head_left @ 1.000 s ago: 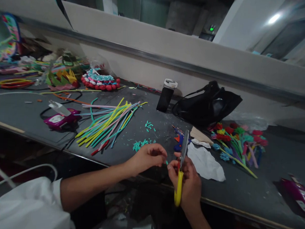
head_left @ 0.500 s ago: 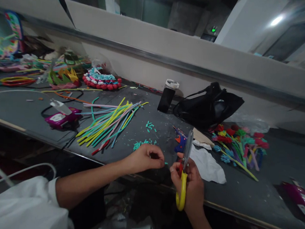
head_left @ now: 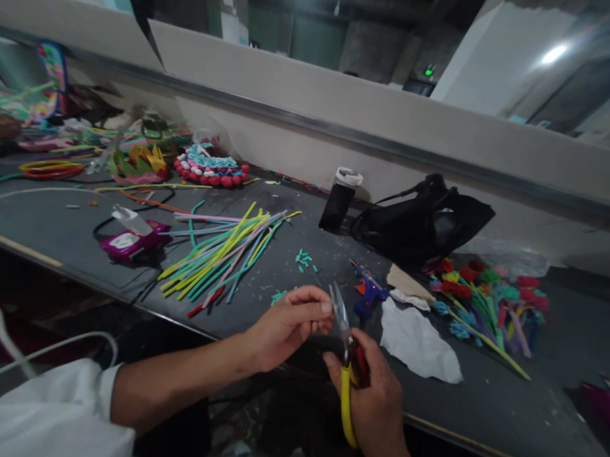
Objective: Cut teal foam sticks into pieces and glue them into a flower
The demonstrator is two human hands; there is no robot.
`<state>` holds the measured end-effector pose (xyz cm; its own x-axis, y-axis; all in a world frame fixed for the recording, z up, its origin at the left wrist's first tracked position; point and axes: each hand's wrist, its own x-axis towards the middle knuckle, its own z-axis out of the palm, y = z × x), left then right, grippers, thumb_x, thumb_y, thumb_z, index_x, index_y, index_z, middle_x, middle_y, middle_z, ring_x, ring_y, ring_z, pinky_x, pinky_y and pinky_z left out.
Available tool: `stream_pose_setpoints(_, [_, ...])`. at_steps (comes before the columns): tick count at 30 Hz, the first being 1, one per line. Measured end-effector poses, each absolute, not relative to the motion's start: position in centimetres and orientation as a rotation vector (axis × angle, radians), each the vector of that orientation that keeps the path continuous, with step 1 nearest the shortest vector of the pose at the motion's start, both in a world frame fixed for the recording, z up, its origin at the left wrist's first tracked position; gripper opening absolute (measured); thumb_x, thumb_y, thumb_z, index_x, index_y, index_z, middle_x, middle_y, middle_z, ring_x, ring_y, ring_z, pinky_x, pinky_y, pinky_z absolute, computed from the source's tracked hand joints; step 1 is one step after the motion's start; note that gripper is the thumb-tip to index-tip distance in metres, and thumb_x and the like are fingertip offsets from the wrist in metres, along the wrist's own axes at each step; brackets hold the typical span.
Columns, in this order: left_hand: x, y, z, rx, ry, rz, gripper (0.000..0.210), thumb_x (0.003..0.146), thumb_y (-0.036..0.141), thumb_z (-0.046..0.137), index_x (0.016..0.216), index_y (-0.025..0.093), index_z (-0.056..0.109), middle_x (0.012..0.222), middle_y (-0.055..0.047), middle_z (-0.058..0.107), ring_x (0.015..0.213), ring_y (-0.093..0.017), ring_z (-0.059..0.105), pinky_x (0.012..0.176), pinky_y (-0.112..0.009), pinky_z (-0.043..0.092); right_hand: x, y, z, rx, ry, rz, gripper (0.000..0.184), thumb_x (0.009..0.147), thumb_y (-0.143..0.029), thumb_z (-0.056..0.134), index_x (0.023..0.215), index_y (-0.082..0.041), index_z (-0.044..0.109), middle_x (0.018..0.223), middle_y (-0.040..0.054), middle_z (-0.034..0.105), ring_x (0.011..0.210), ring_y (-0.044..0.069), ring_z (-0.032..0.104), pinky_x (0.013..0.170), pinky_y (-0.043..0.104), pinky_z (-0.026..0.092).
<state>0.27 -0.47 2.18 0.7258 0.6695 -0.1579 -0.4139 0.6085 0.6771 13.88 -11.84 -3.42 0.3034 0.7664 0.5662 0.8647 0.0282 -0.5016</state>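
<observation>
My right hand (head_left: 374, 391) is closed around yellow-handled scissors (head_left: 347, 370), their blades pointing up and partly apart. Beside the blade tips, the thumb and fingers of my left hand (head_left: 294, 321) are pinched together; what lies between them, if anything, is too small to make out. Small teal cut pieces (head_left: 304, 258) lie on the dark table (head_left: 262, 314) beyond the left hand, and more are partly hidden behind it. A loose bundle of yellow, teal, pink and blue pipe cleaners (head_left: 229, 252) lies to the left.
A blue glue gun (head_left: 367, 291) and crumpled white cloth or paper (head_left: 418, 342) lie right of the hands. Farther right is a bunch of pipe-cleaner flowers (head_left: 493, 295). A black bottle (head_left: 340, 200) and black bag (head_left: 420, 222) stand behind. A purple power socket (head_left: 134, 239) sits left.
The scissors have swung from upright to leaning left, toward my left hand. My left fingers have turned and closed into a pinch near the blades. The view has shifted slightly.
</observation>
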Motion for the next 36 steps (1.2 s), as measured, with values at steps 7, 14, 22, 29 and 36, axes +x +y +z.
stream_pose_setpoints(7, [0.3, -0.8, 1.9, 0.627, 0.384, 0.633, 0.017, 0.067, 0.021, 0.081, 0.077, 0.016, 0.067, 0.071, -0.001, 0.065, 0.067, -0.011, 0.06, 0.07, -0.024, 0.045, 13.6, -11.8, -3.5, -1.728, -1.518, -0.196, 0.039, 0.087, -0.047, 0.061, 0.113, -0.018, 0.057, 0.095, 0.0097, 0.07, 0.08, 0.021, 0.069, 0.069, 0.029, 0.056])
stream_pose_setpoints(14, [0.4, -0.9, 1.7, 0.66, 0.367, 0.627, 0.015, 0.07, 0.022, 0.079, 0.076, 0.016, 0.067, 0.071, -0.001, 0.064, 0.068, -0.011, 0.059, 0.071, -0.024, 0.044, 13.7, -11.7, -3.5, -1.748, -1.528, -0.219, 0.041, 0.087, -0.048, 0.06, 0.113, -0.017, 0.056, 0.096, 0.0112, 0.068, 0.082, 0.021, 0.068, 0.068, 0.03, 0.056])
stream_pose_setpoints(22, [0.5, -1.3, 1.6, 0.639, 0.368, 0.616, 0.016, 0.072, 0.02, 0.078, 0.081, 0.014, 0.066, 0.072, -0.002, 0.064, 0.068, -0.011, 0.059, 0.072, -0.025, 0.044, 13.7, -11.7, -3.7, -1.698, -1.541, -0.263, 0.044, 0.087, -0.049, 0.06, 0.114, -0.015, 0.054, 0.095, 0.0115, 0.067, 0.084, 0.022, 0.067, 0.072, 0.033, 0.056])
stream_pose_setpoints(29, [0.5, -1.5, 1.4, 0.642, 0.35, 0.617, 0.014, 0.074, 0.019, 0.076, 0.081, 0.013, 0.066, 0.073, -0.003, 0.064, 0.068, -0.012, 0.058, 0.072, -0.025, 0.044, 13.6, -11.7, -3.8, -1.685, -1.529, -0.286, 0.042, 0.087, -0.047, 0.06, 0.114, -0.015, 0.057, 0.094, 0.0115, 0.069, 0.085, 0.023, 0.068, 0.074, 0.034, 0.056])
stream_pose_setpoints(36, [0.6, -1.8, 1.6, 0.627, 0.374, 0.605, 0.016, 0.07, 0.019, 0.078, 0.078, 0.014, 0.065, 0.069, -0.002, 0.063, 0.066, -0.012, 0.057, 0.07, -0.025, 0.043, 13.5, -11.7, -3.7, -1.659, -1.513, -0.258, 0.036, 0.089, -0.042, 0.06, 0.111, -0.014, 0.058, 0.093, 0.0111, 0.07, 0.08, 0.02, 0.07, 0.069, 0.028, 0.057])
